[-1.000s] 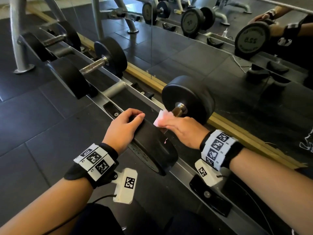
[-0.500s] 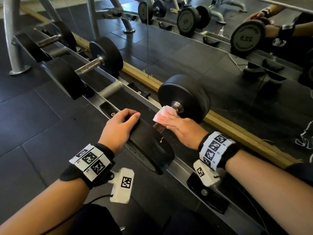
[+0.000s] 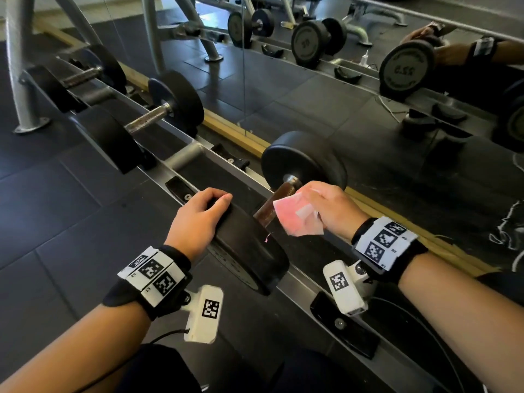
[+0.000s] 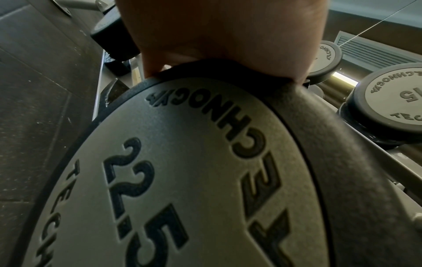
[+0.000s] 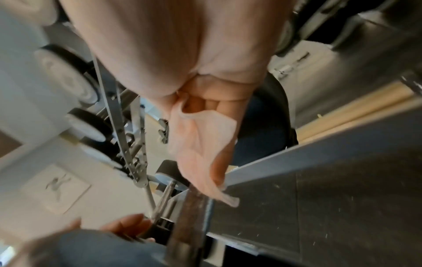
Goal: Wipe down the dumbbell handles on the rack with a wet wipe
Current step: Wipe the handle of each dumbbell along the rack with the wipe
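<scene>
Gym rack (image 3: 295,279) before mirror holds 22.5 dumbbell (image 3: 249,245). Your left hand (image 3: 195,219) curls over near head; right hand (image 3: 329,207) pinches pink wet wipe (image 3: 295,217) just beside brown handle (image 3: 279,201).

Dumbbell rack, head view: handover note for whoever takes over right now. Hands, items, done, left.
Left hand: fingers curled over the near head of the 22.5 dumbbell, steadying it on the rack.
Right hand: grips the wet wipe, lifted just off the handle, to its right.
Done: cannot tell from these frames how much of this handle has been wiped.
Left: finish this handle, then the other dumbbell handles further along the rack.
</scene>
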A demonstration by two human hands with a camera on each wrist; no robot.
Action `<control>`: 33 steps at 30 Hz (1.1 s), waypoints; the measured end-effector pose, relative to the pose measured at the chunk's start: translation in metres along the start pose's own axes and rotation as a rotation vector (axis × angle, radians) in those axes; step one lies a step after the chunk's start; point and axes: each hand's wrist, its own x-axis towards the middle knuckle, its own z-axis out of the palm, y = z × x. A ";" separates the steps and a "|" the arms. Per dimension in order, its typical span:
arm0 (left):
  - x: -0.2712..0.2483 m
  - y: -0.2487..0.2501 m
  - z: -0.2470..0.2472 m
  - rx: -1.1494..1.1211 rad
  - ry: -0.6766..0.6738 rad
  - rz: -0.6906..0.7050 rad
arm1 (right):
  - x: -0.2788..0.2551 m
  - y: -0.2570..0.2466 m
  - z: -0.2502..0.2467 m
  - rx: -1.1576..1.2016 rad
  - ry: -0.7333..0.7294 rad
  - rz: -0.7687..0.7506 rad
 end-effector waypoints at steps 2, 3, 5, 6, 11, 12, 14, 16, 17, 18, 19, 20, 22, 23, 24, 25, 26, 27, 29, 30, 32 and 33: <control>0.000 0.001 0.000 0.000 -0.005 -0.006 | -0.002 0.001 0.003 0.102 -0.011 0.032; 0.000 0.001 0.000 0.001 -0.005 -0.007 | -0.003 0.001 0.004 0.136 -0.018 0.038; 0.000 0.002 0.000 0.009 -0.007 -0.006 | -0.004 0.002 0.006 0.196 -0.030 0.049; -0.001 0.002 0.000 0.010 -0.006 -0.003 | -0.004 0.000 0.007 0.232 -0.032 0.051; -0.001 0.002 -0.001 0.015 -0.014 0.007 | 0.013 -0.026 0.004 -0.068 0.057 -0.115; 0.000 0.002 -0.001 0.017 -0.015 0.007 | 0.018 -0.033 0.004 -0.111 0.047 -0.159; 0.000 0.001 -0.001 0.018 -0.006 0.012 | 0.027 -0.046 0.008 -0.066 -0.026 -0.210; 0.001 0.000 -0.001 0.024 0.001 0.021 | 0.035 -0.053 0.014 0.012 -0.089 -0.186; 0.001 -0.001 -0.001 0.027 0.004 0.026 | 0.040 -0.055 0.016 -0.001 -0.089 -0.173; 0.001 -0.001 -0.001 0.029 0.005 0.030 | 0.045 -0.056 0.017 -0.060 -0.071 -0.167; 0.001 -0.001 -0.001 0.032 0.007 0.034 | 0.049 -0.056 0.018 -0.139 -0.047 -0.175; 0.002 -0.002 -0.001 0.035 0.007 0.036 | 0.053 -0.056 0.019 -0.217 -0.034 -0.192; 0.002 -0.002 -0.001 0.035 0.000 0.031 | 0.060 -0.055 0.021 -0.421 -0.071 -0.247; 0.002 -0.002 -0.001 0.032 -0.004 0.026 | 0.063 -0.054 0.023 -0.580 -0.131 -0.285; 0.002 -0.002 -0.001 0.027 -0.005 0.023 | 0.066 -0.051 0.024 -0.761 -0.206 -0.316; 0.002 -0.002 -0.001 0.023 -0.003 0.022 | 0.067 -0.048 0.026 -0.922 -0.281 -0.335; 0.001 -0.002 0.000 0.022 0.004 0.023 | 0.067 -0.045 0.029 -1.034 -0.353 -0.337; 0.001 -0.002 0.000 0.027 0.013 0.026 | 0.066 -0.040 0.030 -1.089 -0.410 -0.329; 0.002 -0.003 0.001 0.040 0.027 0.030 | 0.063 -0.030 0.030 -1.033 -0.433 -0.306; 0.002 -0.004 0.001 0.043 0.030 0.029 | 0.061 -0.025 0.030 -0.970 -0.411 -0.306; 0.003 -0.004 0.001 0.049 0.036 0.026 | 0.059 -0.022 0.028 -0.888 -0.389 -0.339; 0.003 -0.005 0.002 0.051 0.037 0.026 | 0.060 -0.022 0.026 -0.841 -0.398 -0.343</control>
